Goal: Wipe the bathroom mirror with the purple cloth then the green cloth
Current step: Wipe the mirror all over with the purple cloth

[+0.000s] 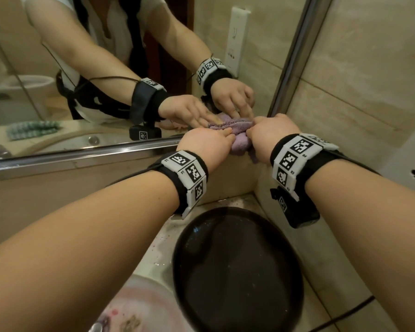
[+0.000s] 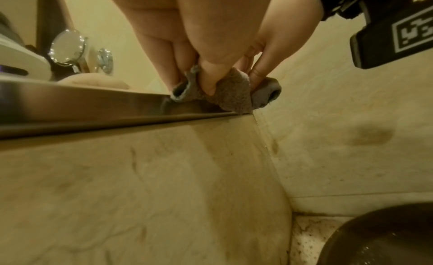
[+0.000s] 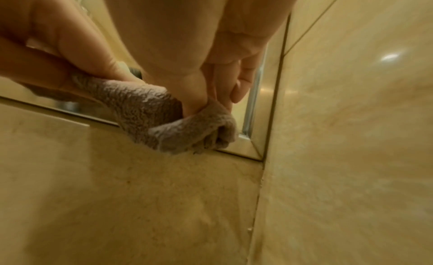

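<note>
Both hands, left hand [image 1: 205, 142] and right hand [image 1: 273, 130], pinch the purple cloth [image 1: 237, 137] in their fingers at the mirror [image 1: 106, 68]'s bottom corner, likely the purple pass, with wiping strokes next.

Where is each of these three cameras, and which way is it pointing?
Head: looks forward and down at the mirror corner; both forearms, both hands gripping the purple cloth.
Left wrist: looks along the left hand; fingers pinch cloth.
Right wrist: looks along the right hand; same.
All share the cloth and mirror edge.
</note>
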The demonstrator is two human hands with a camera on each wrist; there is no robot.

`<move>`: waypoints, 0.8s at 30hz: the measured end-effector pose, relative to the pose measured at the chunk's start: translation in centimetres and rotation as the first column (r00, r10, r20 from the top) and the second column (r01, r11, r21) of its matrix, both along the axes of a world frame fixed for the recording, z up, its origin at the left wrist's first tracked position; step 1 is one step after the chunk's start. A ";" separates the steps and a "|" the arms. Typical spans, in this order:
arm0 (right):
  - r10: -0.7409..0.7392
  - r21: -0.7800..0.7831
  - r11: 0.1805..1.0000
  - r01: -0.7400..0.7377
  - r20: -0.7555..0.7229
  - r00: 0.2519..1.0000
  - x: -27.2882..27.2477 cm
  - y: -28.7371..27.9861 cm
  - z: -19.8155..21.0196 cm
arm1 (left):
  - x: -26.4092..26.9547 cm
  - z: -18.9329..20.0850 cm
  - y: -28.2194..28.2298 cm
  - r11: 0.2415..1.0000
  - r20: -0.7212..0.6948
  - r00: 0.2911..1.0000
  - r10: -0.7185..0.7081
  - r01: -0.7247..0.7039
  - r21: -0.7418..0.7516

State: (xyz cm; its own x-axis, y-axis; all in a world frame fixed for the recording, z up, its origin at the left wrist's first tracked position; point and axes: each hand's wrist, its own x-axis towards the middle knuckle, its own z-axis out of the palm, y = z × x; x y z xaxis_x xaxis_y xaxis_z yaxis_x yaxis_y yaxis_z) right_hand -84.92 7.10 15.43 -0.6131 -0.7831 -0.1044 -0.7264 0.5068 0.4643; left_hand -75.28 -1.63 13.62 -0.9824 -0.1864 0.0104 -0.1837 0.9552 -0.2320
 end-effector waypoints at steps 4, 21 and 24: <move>0.036 0.008 0.999 -0.036 0.031 0.999 1.5 -0.9 0.5 | 1.5 0.1 -1.0 0.999 0.013 0.999 0.034 -0.034 0.017; 0.165 -0.120 0.981 -0.152 0.108 0.980 8.0 -6.2 1.3 | 9.4 0.3 -5.9 0.928 -0.052 0.948 0.313 -0.294 0.231; 0.190 -0.141 0.975 -0.171 0.128 0.973 9.3 -7.4 1.1 | 10.8 0.2 -6.6 0.905 -0.123 0.918 0.377 -0.337 0.261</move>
